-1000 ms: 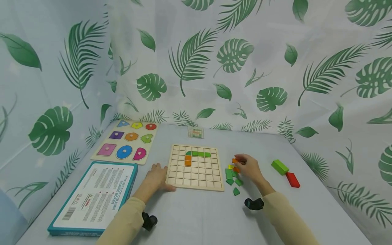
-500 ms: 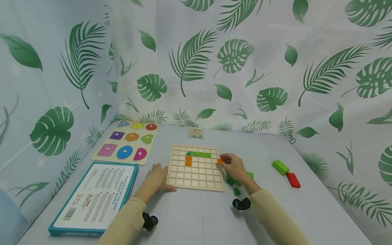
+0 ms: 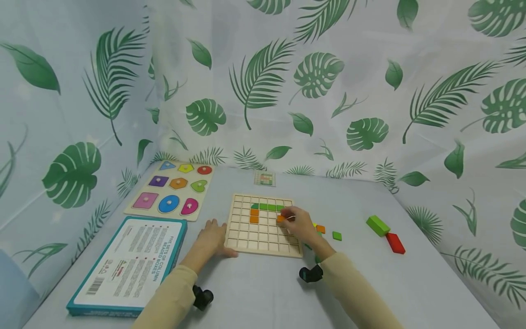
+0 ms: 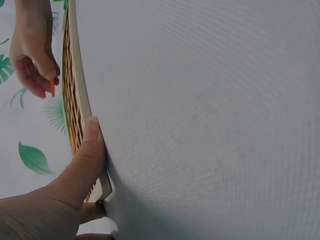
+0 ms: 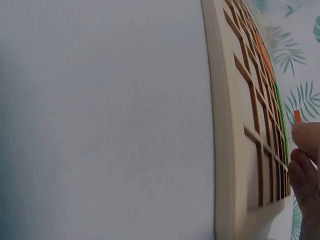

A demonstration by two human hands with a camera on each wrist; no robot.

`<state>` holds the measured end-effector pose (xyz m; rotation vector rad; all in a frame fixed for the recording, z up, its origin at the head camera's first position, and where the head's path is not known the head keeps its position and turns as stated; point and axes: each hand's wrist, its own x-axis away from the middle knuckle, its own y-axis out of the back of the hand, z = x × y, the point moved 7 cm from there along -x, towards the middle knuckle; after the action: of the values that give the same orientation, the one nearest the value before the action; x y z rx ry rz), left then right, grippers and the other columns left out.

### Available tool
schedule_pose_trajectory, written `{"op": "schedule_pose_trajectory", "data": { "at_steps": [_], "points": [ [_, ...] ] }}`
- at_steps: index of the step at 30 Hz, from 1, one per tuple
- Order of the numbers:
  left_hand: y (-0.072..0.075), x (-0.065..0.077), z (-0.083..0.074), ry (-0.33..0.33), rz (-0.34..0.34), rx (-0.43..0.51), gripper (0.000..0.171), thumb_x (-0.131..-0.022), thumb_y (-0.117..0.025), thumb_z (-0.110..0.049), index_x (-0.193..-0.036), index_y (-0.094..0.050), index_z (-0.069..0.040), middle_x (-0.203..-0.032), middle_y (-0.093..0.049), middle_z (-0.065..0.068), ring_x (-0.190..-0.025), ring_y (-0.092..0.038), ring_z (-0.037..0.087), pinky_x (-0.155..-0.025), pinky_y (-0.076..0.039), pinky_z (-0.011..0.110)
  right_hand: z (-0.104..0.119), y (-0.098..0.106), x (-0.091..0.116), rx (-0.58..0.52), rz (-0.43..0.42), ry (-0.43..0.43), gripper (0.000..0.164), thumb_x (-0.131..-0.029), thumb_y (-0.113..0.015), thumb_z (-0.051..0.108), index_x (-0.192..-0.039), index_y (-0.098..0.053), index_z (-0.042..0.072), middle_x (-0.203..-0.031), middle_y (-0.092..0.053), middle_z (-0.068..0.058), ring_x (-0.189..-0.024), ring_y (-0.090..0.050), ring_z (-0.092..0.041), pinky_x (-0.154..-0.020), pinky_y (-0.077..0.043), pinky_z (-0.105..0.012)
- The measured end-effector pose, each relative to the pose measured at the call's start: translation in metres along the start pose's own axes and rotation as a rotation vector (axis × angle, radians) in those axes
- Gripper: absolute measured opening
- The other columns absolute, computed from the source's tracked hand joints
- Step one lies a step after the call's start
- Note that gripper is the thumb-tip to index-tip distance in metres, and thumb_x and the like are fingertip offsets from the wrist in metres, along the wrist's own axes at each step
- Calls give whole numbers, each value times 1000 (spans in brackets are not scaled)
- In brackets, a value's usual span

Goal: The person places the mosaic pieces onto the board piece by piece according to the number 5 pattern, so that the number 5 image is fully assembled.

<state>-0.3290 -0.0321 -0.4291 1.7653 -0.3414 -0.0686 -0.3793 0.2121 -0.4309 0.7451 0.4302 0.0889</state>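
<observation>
A wooden grid board (image 3: 263, 242) lies on the table, bearing a row of green tiles (image 3: 269, 207) and two orange tiles (image 3: 254, 216). My right hand (image 3: 302, 225) pinches a small orange tile (image 5: 297, 115) between thumb and fingers. It holds the tile over the board's right part, below the end of the green row; the left wrist view shows it clear of the board. My left hand (image 3: 208, 240) rests at the near left corner. In the left wrist view its straight thumb (image 4: 84, 162) lies along the board's near edge.
Right of the board lie loose tiles, among them a green tile (image 3: 337, 236) and an orange tile (image 3: 320, 229); my right arm hides some. Farther right are green (image 3: 377, 225) and red blocks (image 3: 395, 243). A shape puzzle (image 3: 164, 194), a box (image 3: 128, 269) and a pattern card (image 3: 265, 178) surround the board.
My right hand has carried the orange tile leftward from the loose pile to above the board. A green tile now lies apart, right of the pile. My left hand stays at the corner.
</observation>
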Motion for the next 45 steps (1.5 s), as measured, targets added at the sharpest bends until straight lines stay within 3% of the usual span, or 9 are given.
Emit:
{"op": "schedule_pose_trajectory", "data": {
  "at_steps": [10,23,33,45],
  "points": [
    [-1,0,1,7,-6,-8,93,-66,-80,-53,-133,-48,5,-133,-41,33,-127,-36,45,-100,-37,52,13,-25,-9,20,26,76,29,-81,-66,-5,-110,-64,-3,-99,-64,-8,-91,-62,-21,-77,-53,-30],
    [-1,-2,1,3,-9,-4,93,-66,-80,-53,-132,-48,4,-134,-41,32,-127,-36,44,-99,-37,54,21,-42,-17,43,87,42,30,-82,-69,1,-112,-64,-1,-98,-65,-7,-87,-61,-17,-75,-52,-28],
    [-1,-3,1,2,-13,-10,93,-66,-80,-54,-132,-49,4,-131,-42,32,-125,-37,44,-97,-38,55,21,-43,-21,56,65,38,28,-80,-71,2,-108,-66,1,-94,-66,-4,-84,-61,-15,-74,-52,-30],
    [-2,-2,2,9,8,15,93,-67,-80,-52,-133,-47,5,-137,-37,34,-130,-31,46,-101,-34,54,20,-37,-17,3,48,11,29,-83,-68,1,-111,-63,0,-100,-65,-9,-87,-61,-18,-76,-52,-31]
  ]
}}
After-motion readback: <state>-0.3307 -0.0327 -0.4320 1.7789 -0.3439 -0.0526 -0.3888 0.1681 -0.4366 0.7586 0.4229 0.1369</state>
